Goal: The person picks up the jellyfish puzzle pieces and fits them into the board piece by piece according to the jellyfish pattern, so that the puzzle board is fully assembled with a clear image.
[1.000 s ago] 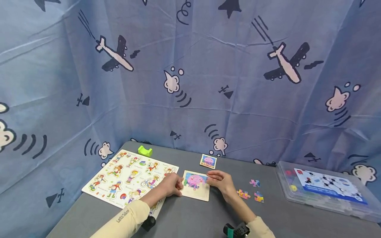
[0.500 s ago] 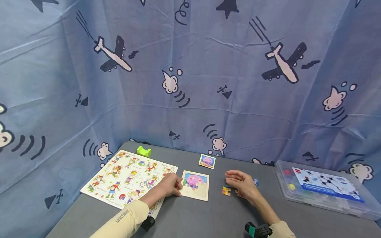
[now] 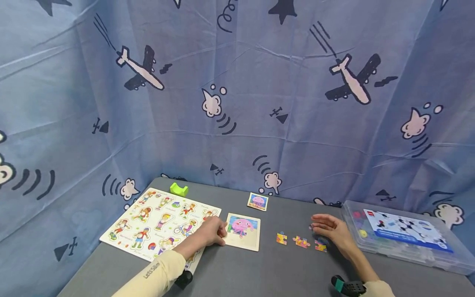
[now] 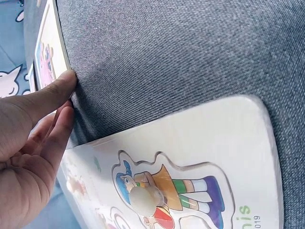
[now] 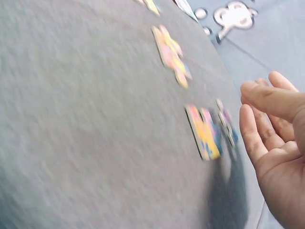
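A wooden puzzle tray [image 3: 254, 241] with a partly assembled pink octopus picture lies flat in the head view. My left hand [image 3: 213, 232] holds its left edge; the left wrist view shows the thumb [image 4: 62, 86] on that edge, fingers partly behind. My right hand [image 3: 334, 233] hovers over the table to the right, fingers loosely bent and holding nothing. Under and beside it lie loose jigsaw pieces: one yellow piece [image 3: 281, 238], one pink-orange piece [image 3: 301, 241], one yellow-blue piece [image 5: 205, 133], and one by the fingertips [image 5: 226, 124], mostly hidden in the head view.
A large knobbed sports puzzle board [image 3: 157, 218] lies left, partly under the left forearm. Behind it sits a green block [image 3: 179, 189]. A small octopus picture card [image 3: 257, 201] lies behind the tray. A clear plastic case [image 3: 404, 237] stands right; a patterned curtain [image 3: 237, 103] hangs behind.
My right hand has left the tray's right edge and moved right over the loose pieces. A yellow piece now lies left of the others. The left hand stays on the tray.
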`<move>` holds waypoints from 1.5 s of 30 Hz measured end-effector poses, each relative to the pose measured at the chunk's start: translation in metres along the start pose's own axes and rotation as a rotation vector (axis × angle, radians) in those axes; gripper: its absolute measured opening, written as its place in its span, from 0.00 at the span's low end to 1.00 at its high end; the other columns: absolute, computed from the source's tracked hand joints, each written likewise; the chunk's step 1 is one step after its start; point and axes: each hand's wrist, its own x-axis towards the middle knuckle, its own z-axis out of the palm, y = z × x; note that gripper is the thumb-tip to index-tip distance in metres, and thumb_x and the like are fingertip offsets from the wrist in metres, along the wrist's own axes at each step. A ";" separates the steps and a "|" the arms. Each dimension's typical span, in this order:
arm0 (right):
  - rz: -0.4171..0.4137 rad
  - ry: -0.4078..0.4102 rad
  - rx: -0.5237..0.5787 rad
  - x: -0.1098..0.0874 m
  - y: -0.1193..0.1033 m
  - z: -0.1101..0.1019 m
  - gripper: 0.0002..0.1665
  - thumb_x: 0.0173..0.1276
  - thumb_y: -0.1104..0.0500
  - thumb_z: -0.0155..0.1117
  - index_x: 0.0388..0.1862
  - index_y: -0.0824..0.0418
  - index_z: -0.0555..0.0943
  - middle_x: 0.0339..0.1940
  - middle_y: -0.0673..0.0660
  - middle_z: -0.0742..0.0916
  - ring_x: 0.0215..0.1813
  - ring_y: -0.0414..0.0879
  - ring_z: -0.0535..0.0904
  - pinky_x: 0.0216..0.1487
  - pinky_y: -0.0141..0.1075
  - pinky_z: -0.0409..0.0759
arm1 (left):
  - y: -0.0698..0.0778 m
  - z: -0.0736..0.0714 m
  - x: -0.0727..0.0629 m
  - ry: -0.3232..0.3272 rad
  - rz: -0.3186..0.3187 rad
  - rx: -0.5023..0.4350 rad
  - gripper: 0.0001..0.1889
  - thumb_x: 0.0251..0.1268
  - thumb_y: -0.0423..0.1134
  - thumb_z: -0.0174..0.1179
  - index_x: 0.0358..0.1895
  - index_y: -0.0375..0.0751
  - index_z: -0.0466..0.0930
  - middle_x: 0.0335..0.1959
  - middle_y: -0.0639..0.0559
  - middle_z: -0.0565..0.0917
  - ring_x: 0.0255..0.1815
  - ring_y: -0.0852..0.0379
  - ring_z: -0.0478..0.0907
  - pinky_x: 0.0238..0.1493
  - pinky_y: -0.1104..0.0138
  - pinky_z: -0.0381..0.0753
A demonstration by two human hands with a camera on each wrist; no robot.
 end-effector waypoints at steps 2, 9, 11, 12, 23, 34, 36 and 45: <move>-0.012 0.010 -0.017 -0.002 0.002 -0.006 0.24 0.61 0.76 0.61 0.56 0.83 0.67 0.46 0.44 0.86 0.47 0.37 0.82 0.43 0.28 0.79 | 0.000 0.000 0.000 0.000 0.000 -0.001 0.10 0.33 0.19 0.72 0.20 0.29 0.80 0.42 0.32 0.84 0.40 0.46 0.83 0.24 0.72 0.68; 0.133 0.071 -0.208 0.000 0.003 -0.015 0.27 0.59 0.77 0.62 0.57 0.83 0.67 0.52 0.66 0.83 0.47 0.33 0.79 0.43 0.29 0.79 | 0.000 0.000 0.000 -0.003 -0.018 0.014 0.10 0.34 0.20 0.73 0.20 0.31 0.80 0.38 0.35 0.85 0.33 0.58 0.79 0.24 0.73 0.66; 0.197 0.076 -0.271 0.002 0.004 -0.017 0.28 0.59 0.76 0.63 0.58 0.82 0.67 0.56 0.74 0.78 0.48 0.35 0.79 0.45 0.31 0.79 | 0.000 0.000 0.000 -0.003 -0.014 0.018 0.10 0.34 0.20 0.73 0.20 0.31 0.80 0.34 0.37 0.86 0.30 0.60 0.77 0.24 0.73 0.66; 0.222 0.075 -0.292 0.003 0.004 -0.017 0.29 0.58 0.76 0.64 0.59 0.81 0.67 0.58 0.76 0.76 0.48 0.36 0.78 0.46 0.31 0.79 | 0.000 0.000 0.000 -0.003 -0.009 0.018 0.10 0.34 0.20 0.73 0.21 0.30 0.81 0.33 0.38 0.86 0.29 0.60 0.76 0.24 0.73 0.67; 0.291 0.072 -0.328 0.006 0.005 -0.021 0.29 0.55 0.75 0.67 0.56 0.81 0.70 0.51 0.72 0.82 0.40 0.31 0.78 0.40 0.26 0.78 | 0.002 -0.001 -0.001 -0.005 0.020 0.006 0.09 0.33 0.19 0.72 0.21 0.28 0.81 0.42 0.30 0.83 0.48 0.42 0.81 0.25 0.71 0.66; 0.270 0.063 -0.383 0.007 0.001 -0.017 0.25 0.57 0.73 0.67 0.53 0.80 0.72 0.48 0.71 0.83 0.40 0.36 0.78 0.38 0.27 0.78 | 0.001 0.000 0.000 -0.007 0.009 0.014 0.10 0.34 0.20 0.72 0.21 0.29 0.81 0.28 0.41 0.86 0.42 0.47 0.83 0.25 0.72 0.67; 0.269 0.067 -0.378 0.007 0.001 -0.016 0.27 0.58 0.71 0.67 0.55 0.80 0.71 0.50 0.72 0.82 0.41 0.35 0.79 0.40 0.26 0.78 | 0.001 0.000 0.000 -0.008 0.000 0.020 0.10 0.35 0.20 0.73 0.21 0.30 0.81 0.34 0.38 0.86 0.45 0.45 0.82 0.25 0.72 0.68; 0.301 0.071 -0.236 0.005 -0.005 -0.017 0.33 0.59 0.72 0.66 0.61 0.81 0.64 0.53 0.73 0.80 0.41 0.35 0.81 0.40 0.34 0.81 | 0.000 0.000 0.000 -0.006 0.001 0.019 0.10 0.35 0.21 0.73 0.21 0.31 0.80 0.34 0.40 0.86 0.27 0.64 0.71 0.24 0.74 0.67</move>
